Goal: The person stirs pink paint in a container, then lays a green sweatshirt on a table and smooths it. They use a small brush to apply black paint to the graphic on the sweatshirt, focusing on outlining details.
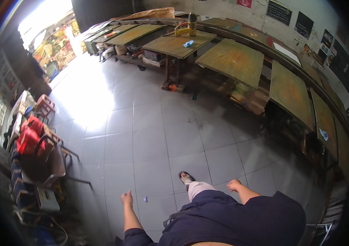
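Both my arms hang out from my sides above the grey tiled floor (150,135), touching nothing. My left hand (126,198) is loosely closed at the lower left, with nothing visible in it. On the floor just right of it lies a small bluish-white object (145,199), too small to name. At the lower right, my right hand (235,185) has its fingers curled in, and nothing shows in it either. Between the hands one of my feet, in a dark sandal (186,177), is stretched forward on the tiles.
Worn green-brown worktables (234,61) curve along the far and right side. One carries a bottle (192,24) and a blue crumpled cloth (188,43). Left stand a chair (47,166) with a red bag (30,135) and a reddish stool (45,105). Bright light enters through a far-left doorway (55,41).
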Demonstrator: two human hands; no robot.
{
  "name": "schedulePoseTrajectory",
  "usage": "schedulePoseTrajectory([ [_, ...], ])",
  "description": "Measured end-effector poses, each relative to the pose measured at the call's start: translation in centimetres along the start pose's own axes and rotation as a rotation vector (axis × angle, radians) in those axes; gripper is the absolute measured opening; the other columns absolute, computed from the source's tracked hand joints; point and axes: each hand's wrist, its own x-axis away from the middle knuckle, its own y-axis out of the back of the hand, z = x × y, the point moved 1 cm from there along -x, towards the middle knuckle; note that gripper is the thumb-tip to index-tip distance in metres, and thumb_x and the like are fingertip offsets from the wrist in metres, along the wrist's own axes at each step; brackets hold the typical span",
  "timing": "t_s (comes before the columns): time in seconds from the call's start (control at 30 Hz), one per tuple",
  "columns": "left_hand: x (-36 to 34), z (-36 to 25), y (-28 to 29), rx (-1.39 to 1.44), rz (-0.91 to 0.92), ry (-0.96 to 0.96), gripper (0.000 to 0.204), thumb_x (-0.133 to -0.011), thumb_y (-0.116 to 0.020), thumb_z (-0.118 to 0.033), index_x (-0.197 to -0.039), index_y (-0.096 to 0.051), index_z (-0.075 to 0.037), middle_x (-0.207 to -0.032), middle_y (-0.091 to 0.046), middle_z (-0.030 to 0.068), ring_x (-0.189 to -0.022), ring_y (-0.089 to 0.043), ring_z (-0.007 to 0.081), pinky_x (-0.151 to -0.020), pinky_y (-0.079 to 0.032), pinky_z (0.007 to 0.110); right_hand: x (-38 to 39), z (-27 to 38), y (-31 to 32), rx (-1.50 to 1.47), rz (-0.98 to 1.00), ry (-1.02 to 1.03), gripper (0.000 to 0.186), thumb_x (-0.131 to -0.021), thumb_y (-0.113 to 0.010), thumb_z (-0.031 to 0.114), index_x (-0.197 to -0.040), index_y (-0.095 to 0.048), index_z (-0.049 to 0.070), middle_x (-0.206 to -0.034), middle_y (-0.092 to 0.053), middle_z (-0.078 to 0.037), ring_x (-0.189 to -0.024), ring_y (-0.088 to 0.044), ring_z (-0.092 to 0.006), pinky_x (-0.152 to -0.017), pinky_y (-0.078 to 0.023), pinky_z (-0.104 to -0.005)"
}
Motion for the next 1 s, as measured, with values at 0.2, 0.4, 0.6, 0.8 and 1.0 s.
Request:
schedulePoseTrajectory([
  [0.2,-13.9,-14.8,-5.9,0.082,0.012,-0.274,0.031,-0.081,-0.066,-0.027,-0.08,-0.065,0.005,-0.066,-0.061,0.0095,-0.062,-0.054,0.0174,-0.058,-0.045,0.033,-7.4,2.2,0.3,-0.014,0.021,-0.295,0.035,-0.081,-0.06,0.032,-0.103,-0.066,0.006,-0.103,-0.065,-0.012,-0.1,-0.061,-0.0254,-0.089,-0.045,-0.0341],
  [0.4,-14.7,-10.7,-10.1,-0.414,0.457,0.183,0.043,-0.075,-0.072,-0.038,-0.079,-0.064,0.004,-0.069,-0.064,0.0143,-0.056,-0.057,0.0231,-0.057,-0.047,0.039,-12.6,20.5,9.0,-0.066,-0.335,-0.112,0.058,-0.077,-0.068,0.032,-0.126,-0.05,0.005,-0.119,-0.058,-0.016,-0.108,-0.057,-0.0271,-0.088,-0.047,-0.0352],
  [0.6,-22.8,-3.5,-4.9,-0.715,0.656,0.253,0.037,-0.082,-0.06,-0.04,-0.096,-0.065,-0.006,-0.091,-0.065,0.0163,-0.081,-0.061,0.0301,-0.069,-0.047,0.041,-8.2,50.8,26.2,-1.295,0.038,0.708,0.056,-0.092,-0.05,0.012,-0.142,-0.026,0.01,-0.124,-0.051,-0.01,-0.099,-0.056,-0.0202,-0.08,-0.047,-0.0326],
  [0.8,-39.8,-17.8,-5.2,-0.89,0.421,-0.074,0.033,-0.083,-0.058,-0.035,-0.091,-0.062,-0.003,-0.088,-0.065,0.0174,-0.082,-0.062,0.0306,-0.071,-0.047,0.041,-3.7,63.8,39.5,-1.604,0.123,1.299,0.048,-0.092,-0.043,0.009,-0.138,-0.03,0.007,-0.131,-0.044,-0.021,-0.109,-0.054,-0.0307,-0.091,-0.047,-0.0378],
  [1.0,-42.0,-57.5,-18.8,0.018,-0.123,-0.895,0.022,-0.087,-0.061,-0.017,-0.097,-0.061,0.003,-0.085,-0.066,0.0137,-0.078,-0.063,0.0204,-0.07,-0.05,0.031,-4.3,67.9,46.2,-1.625,0.077,1.369,0.041,-0.095,-0.04,0.015,-0.135,-0.033,0.007,-0.128,-0.047,-0.022,-0.108,-0.055,-0.0322,-0.089,-0.047,-0.0383],
])
